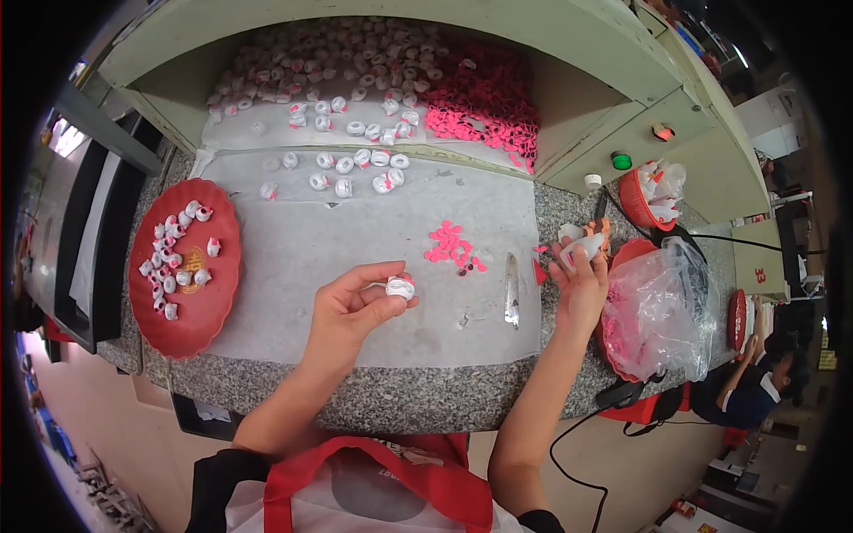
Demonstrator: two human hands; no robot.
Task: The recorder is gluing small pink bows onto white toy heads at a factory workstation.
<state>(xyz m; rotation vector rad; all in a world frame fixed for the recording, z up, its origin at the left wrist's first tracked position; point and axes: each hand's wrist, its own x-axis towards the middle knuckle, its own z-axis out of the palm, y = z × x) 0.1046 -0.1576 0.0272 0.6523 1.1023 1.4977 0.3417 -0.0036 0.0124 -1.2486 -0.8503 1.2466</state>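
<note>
Head view: granite bench (426,400), with a pale sheet (284,240) on top, likely protecting it. Red tray (209,306) at left holds pieces, probably to keep them grouped. Right hand (582,289), past the sheet's right edge, has fingers around a white container (586,245), seemingly a bottle. Left hand (355,302) pinches a small white piece (401,288), thumb against fingers, probably for steadiness; piece sits well left of the right hand. Pink bits (447,242) lie between, likely for easy reach.

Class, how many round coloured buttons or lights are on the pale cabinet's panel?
2: a green one, and an orange-red one above and to its right. Both sit on the pale panel, beyond the right hand; none looks hidden.
</note>
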